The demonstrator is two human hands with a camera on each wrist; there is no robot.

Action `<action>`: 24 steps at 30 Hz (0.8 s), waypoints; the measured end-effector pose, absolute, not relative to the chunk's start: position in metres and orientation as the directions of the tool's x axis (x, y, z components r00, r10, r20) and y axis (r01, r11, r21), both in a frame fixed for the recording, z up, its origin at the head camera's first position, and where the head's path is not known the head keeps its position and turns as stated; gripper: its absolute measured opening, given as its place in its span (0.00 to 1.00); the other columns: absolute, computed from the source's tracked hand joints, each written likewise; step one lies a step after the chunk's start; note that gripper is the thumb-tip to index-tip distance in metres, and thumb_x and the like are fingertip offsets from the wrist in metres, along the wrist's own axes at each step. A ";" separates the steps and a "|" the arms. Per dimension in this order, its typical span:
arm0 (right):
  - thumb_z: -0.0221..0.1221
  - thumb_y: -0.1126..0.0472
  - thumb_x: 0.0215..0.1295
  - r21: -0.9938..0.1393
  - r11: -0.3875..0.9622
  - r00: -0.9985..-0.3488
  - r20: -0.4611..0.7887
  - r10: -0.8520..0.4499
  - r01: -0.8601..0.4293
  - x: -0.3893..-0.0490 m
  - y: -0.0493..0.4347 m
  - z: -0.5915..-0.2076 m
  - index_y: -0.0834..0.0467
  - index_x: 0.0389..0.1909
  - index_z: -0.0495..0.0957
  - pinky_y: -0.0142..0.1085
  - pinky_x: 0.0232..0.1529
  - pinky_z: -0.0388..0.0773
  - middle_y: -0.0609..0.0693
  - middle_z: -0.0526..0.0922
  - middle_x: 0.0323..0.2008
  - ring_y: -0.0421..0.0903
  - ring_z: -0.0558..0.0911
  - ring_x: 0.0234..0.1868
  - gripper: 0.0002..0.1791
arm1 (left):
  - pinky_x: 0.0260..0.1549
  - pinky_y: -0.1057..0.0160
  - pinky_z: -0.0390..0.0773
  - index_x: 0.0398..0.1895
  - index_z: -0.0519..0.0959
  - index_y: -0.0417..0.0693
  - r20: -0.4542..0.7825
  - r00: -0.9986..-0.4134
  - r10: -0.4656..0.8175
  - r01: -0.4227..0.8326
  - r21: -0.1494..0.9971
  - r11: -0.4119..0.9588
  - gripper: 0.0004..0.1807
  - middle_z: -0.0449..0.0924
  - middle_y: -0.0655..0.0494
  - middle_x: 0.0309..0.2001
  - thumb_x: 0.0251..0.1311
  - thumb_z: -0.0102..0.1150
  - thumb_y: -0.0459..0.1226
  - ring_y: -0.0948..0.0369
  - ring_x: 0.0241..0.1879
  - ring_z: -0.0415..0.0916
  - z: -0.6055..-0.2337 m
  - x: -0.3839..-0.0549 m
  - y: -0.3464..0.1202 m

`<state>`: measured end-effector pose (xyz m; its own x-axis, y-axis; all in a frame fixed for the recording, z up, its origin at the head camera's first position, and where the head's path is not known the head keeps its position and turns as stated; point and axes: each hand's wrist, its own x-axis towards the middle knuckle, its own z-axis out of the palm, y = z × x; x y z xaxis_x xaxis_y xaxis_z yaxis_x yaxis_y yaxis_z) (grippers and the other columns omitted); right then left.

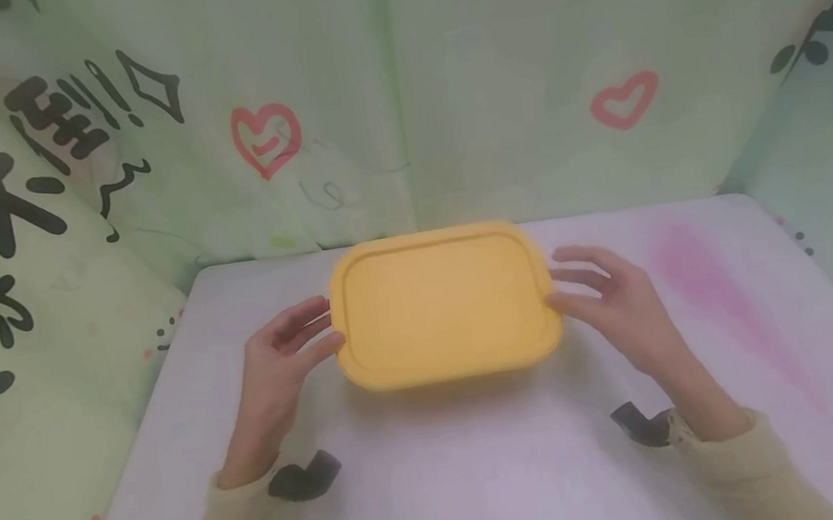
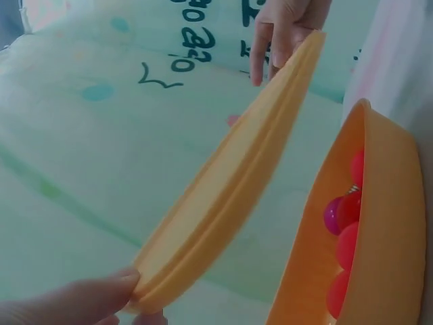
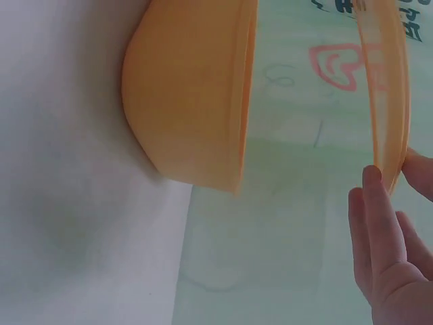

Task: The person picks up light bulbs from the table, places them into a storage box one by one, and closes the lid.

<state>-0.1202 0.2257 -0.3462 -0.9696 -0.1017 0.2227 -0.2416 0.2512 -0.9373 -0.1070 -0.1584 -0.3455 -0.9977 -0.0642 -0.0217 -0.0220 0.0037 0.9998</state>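
A yellow rectangular lid (image 1: 444, 307) with rounded corners is in the air, held level between both hands. My left hand (image 1: 273, 374) pinches its left edge, thumb (image 2: 101, 294) on one face and fingertips behind. At the opposite edge my right hand (image 1: 628, 307) pinches it between thumb and fingers (image 3: 382, 227). Below the lid, and apart from it, a yellow box (image 3: 189, 95) stands on the table. Through its open top the left wrist view shows several red balls (image 2: 346, 244) and a purple ball (image 2: 331, 215). In the head view the lid hides the box.
The white table (image 1: 467, 473) carries a pink stain (image 1: 704, 274) at the right. Pale green cloth (image 1: 479, 53) with hearts and black writing hangs behind the table and along its sides. A dark strap end (image 1: 305, 477) juts from each cuff.
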 end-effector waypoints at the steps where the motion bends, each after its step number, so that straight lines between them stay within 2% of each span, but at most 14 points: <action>1: 0.68 0.69 0.59 -0.941 0.250 -0.973 0.205 -0.107 -0.226 -0.121 0.226 -0.347 0.63 0.62 0.73 0.28 0.49 0.81 0.47 0.78 0.58 0.34 0.81 0.54 0.28 | 0.50 0.64 0.82 0.60 0.76 0.37 -0.027 -0.998 -0.059 -0.027 1.000 0.007 0.29 0.84 0.55 0.52 0.52 0.72 0.28 0.62 0.52 0.82 -0.347 -0.108 -0.158; 4: 0.68 0.64 0.61 -0.935 0.302 -0.981 0.159 -0.111 -0.186 -0.122 0.227 -0.350 0.59 0.62 0.74 0.28 0.49 0.81 0.49 0.80 0.57 0.33 0.82 0.52 0.28 | 0.50 0.65 0.82 0.58 0.78 0.36 -0.037 -0.998 -0.049 -0.038 0.999 0.018 0.28 0.85 0.55 0.50 0.52 0.73 0.29 0.62 0.50 0.83 -0.352 -0.110 -0.158; 10: 0.68 0.59 0.62 -0.914 0.374 -0.985 0.114 -0.128 -0.155 -0.124 0.228 -0.355 0.57 0.65 0.72 0.25 0.48 0.80 0.57 0.82 0.55 0.33 0.83 0.49 0.30 | 0.48 0.66 0.83 0.58 0.79 0.39 -0.061 -0.997 -0.052 -0.064 0.996 0.059 0.27 0.85 0.54 0.50 0.52 0.73 0.30 0.62 0.49 0.83 -0.358 -0.111 -0.159; 15: 0.68 0.58 0.62 -0.891 0.425 -0.984 0.108 -0.139 -0.157 -0.125 0.227 -0.357 0.56 0.65 0.74 0.22 0.47 0.79 0.58 0.82 0.54 0.31 0.82 0.47 0.30 | 0.44 0.61 0.85 0.58 0.78 0.39 -0.071 -0.996 -0.050 -0.074 0.995 0.065 0.27 0.83 0.50 0.51 0.53 0.72 0.29 0.61 0.47 0.83 -0.361 -0.110 -0.159; 24: 0.68 0.63 0.61 -0.897 0.392 -0.976 0.153 -0.156 -0.203 -0.129 0.225 -0.365 0.61 0.63 0.74 0.25 0.45 0.81 0.48 0.83 0.47 0.31 0.83 0.45 0.28 | 0.41 0.60 0.86 0.59 0.78 0.42 -0.074 -0.994 -0.081 -0.083 0.990 0.114 0.27 0.79 0.46 0.53 0.54 0.71 0.29 0.62 0.46 0.82 -0.369 -0.114 -0.158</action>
